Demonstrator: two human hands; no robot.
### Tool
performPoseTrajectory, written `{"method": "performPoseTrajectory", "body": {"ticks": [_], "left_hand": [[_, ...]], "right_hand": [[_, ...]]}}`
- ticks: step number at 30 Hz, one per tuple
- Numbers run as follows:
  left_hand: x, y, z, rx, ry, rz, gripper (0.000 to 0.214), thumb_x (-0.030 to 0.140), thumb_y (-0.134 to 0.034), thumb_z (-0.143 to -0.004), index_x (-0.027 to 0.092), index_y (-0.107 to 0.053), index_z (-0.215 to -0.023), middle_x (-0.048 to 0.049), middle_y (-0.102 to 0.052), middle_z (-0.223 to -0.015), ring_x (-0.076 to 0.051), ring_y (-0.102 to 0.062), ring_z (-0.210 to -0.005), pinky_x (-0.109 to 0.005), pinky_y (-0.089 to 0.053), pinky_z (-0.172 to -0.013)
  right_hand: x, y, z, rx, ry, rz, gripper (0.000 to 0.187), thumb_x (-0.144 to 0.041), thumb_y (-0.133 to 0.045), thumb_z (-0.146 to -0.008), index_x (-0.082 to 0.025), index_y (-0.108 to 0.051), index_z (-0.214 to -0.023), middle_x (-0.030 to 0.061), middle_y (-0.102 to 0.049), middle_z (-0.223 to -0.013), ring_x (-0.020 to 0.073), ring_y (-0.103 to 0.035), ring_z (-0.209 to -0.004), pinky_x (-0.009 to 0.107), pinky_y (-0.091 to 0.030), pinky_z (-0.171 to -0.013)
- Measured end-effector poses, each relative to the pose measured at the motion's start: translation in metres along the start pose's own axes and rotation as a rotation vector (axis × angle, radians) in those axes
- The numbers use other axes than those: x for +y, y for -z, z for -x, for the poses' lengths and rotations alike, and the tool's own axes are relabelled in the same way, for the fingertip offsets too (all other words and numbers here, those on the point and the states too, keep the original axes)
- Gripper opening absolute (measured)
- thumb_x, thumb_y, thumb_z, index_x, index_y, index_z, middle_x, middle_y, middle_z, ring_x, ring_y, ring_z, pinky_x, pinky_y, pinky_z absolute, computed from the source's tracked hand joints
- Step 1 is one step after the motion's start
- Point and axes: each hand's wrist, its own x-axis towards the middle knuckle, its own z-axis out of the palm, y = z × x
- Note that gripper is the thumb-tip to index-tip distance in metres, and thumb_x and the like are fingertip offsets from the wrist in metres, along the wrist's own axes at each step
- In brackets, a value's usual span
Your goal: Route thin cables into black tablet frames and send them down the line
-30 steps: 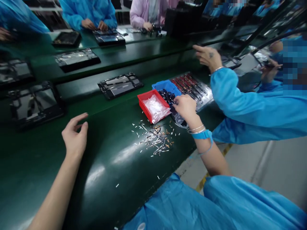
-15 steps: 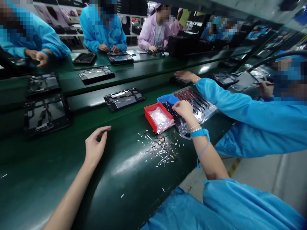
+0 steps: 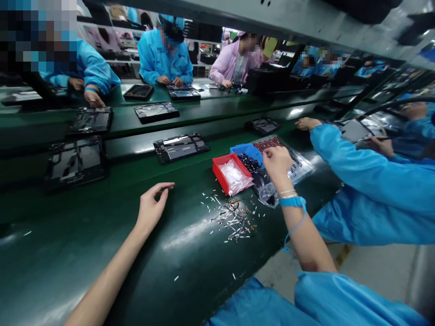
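Note:
My left hand (image 3: 154,203) hovers over the near side of the green bench (image 3: 136,271). Its fingers are stretched out and lightly curved, the thumb apart from them, and nothing shows between. My right hand (image 3: 278,165), wearing a blue wrist strap (image 3: 292,202), is closed with bent fingers beside the blue bin (image 3: 245,148) of small black parts. Whatever its fingertips hold, if anything, is too small to make out. Left of that bin, a red bin (image 3: 220,179) holds clear plastic bags. A loose pile of small white, black and copper-coloured pieces (image 3: 234,217) lies in front of the red bin.
An opened tablet-like device (image 3: 181,147) lies beyond my left hand, with another (image 3: 76,158) farther left. A clear tray (image 3: 302,167) of parts sits behind my right hand. From the right reaches a co-worker's blue sleeve (image 3: 356,154). Several people work across the bench.
The view has shifted, so most things appear farther right and lower. My right hand has moved slightly right from above the blue bin's parts. The co-worker's hand has drawn back from a device.

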Motion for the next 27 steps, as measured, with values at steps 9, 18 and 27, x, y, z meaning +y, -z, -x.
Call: {"method": "performPoseTrajectory", "body": {"ticks": [9,18,27], "left_hand": [[0.042,-0.015,0.024,-0.356,0.094,0.32,0.038,0.044,-0.052,-0.088,0.019,-0.064,-0.114,-0.009,-0.068,-0.116,-0.021,-0.063,-0.104,-0.029,-0.048,-0.082],[0.049,-0.03,0.038,-0.475,0.256,0.591,0.034,0.046,-0.056,-0.085,0.013,-0.063,-0.078,-0.005,-0.066,-0.063,-0.012,-0.059,-0.054,-0.022,-0.041,-0.053],[0.057,-0.025,0.042,-0.383,0.19,0.466,0.021,0.015,-0.05,-0.086,0.015,-0.071,-0.088,-0.0015,-0.065,-0.07,-0.012,-0.058,-0.066,-0.02,-0.044,-0.059]], "right_hand": [[-0.074,0.025,0.097,0.315,1.089,-0.601,0.016,-0.005,-0.06,-0.08,-0.018,-0.068,-0.086,0.0041,-0.07,-0.077,0.0154,-0.058,-0.071,0.028,-0.051,-0.06],[-0.112,0.032,0.124,0.276,1.014,-0.724,0.019,-0.002,-0.062,-0.079,-0.013,-0.068,-0.094,0.0092,-0.073,-0.084,0.0173,-0.062,-0.075,0.03,-0.055,-0.062],[-0.122,0.035,0.144,0.176,0.961,-0.675,0.01,-0.009,-0.063,-0.081,-0.015,-0.068,-0.087,0.007,-0.073,-0.081,0.0176,-0.063,-0.074,0.031,-0.055,-0.066]]}}
